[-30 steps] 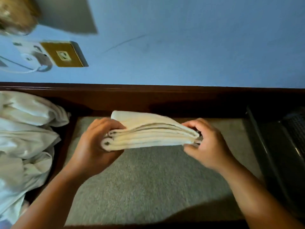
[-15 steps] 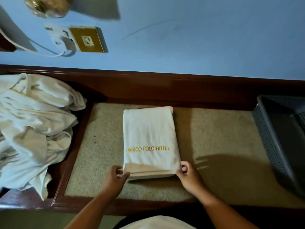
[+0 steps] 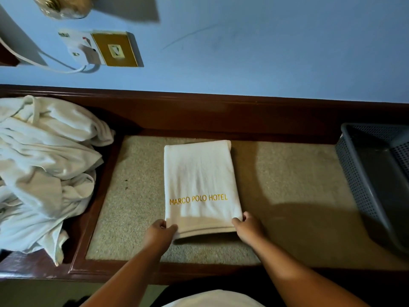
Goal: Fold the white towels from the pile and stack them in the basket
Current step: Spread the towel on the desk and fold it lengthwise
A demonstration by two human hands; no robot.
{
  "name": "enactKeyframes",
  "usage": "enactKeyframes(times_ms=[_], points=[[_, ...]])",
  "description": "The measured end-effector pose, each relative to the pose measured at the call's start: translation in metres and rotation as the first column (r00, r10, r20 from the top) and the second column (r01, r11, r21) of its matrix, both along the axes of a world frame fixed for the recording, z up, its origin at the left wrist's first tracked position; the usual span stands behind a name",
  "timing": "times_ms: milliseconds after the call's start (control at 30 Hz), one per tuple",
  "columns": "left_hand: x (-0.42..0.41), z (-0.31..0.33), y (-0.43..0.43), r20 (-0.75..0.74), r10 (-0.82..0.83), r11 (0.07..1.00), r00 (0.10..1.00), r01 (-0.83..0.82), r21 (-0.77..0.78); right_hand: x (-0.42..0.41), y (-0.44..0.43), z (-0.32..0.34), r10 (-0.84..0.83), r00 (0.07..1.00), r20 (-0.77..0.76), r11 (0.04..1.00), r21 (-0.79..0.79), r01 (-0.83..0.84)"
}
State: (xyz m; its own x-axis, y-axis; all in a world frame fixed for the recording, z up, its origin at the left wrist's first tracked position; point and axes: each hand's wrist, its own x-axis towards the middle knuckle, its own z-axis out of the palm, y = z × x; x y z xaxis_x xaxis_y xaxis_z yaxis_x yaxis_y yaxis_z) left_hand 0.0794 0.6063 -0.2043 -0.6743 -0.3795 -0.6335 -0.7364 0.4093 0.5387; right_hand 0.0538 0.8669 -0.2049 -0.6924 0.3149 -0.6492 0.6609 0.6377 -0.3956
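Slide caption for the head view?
Left hand and right hand pinch the folded towel at its near corners; pile left, basket right.

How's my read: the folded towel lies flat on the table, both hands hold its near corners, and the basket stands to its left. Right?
No: the head view shows the basket to the right of the folded towel. The rest holds: it lies flat on the table, left hand and right hand holding its near corners.

bare tabletop (image 3: 287, 185) open between folded towel (image 3: 200, 185) and basket (image 3: 354, 169) at right, narrower strip between folded towel and towel pile (image 3: 44, 173) at left, wooden back rail (image 3: 221, 116) just behind towel blocks far side, basket top open
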Motion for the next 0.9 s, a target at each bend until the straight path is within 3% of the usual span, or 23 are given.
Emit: enactKeyframes(times_ms=[67, 200, 333, 467, 567, 667, 733, 900], points=[[0.002, -0.003, 0.001, 0.031, 0.011, 1.0, 0.999, -0.01, -0.001, 0.003, 0.001, -0.004, 0.036, 0.999, 0.036, 0.999, 0.04, -0.037], [0.0, -0.002, 0.004, 0.019, 0.084, 0.994, 0.996, -0.085, 0.065, -0.003, -0.003, 0.005, -0.05, 0.999, 0.003, 0.991, -0.127, 0.05], [0.004, -0.002, -0.006, 0.025, 0.149, 0.979, 0.988, -0.151, 0.137, 0.0, -0.003, 0.014, -0.134, 0.988, -0.078, 0.975, -0.19, 0.117], [0.001, 0.008, -0.019, 0.045, 0.101, 0.931, 0.994, -0.111, 0.347, 0.009, 0.0, 0.026, -0.224, 0.967, -0.123, 0.938, -0.296, 0.18], [0.015, 0.015, -0.027, 0.081, 0.033, 0.896, 0.996, -0.066, 0.44, 0.025, 0.007, 0.026, -0.262, 0.964, -0.056, 0.917, -0.325, 0.23], [0.041, 0.007, -0.03, 0.183, -0.062, 0.88, 0.981, -0.032, 0.474, 0.046, 0.014, 0.014, -0.216, 0.969, 0.123, 0.913, -0.327, 0.245], [0.05, 0.002, -0.024, 0.218, -0.017, 0.868, 0.976, -0.094, 0.487, 0.051, 0.014, 0.011, -0.166, 0.965, 0.203, 0.902, -0.363, 0.232], [0.038, -0.003, -0.015, 0.202, 0.084, 0.885, 0.976, -0.166, 0.436, 0.039, 0.01, 0.011, -0.138, 0.976, 0.168, 0.93, -0.317, 0.186]])
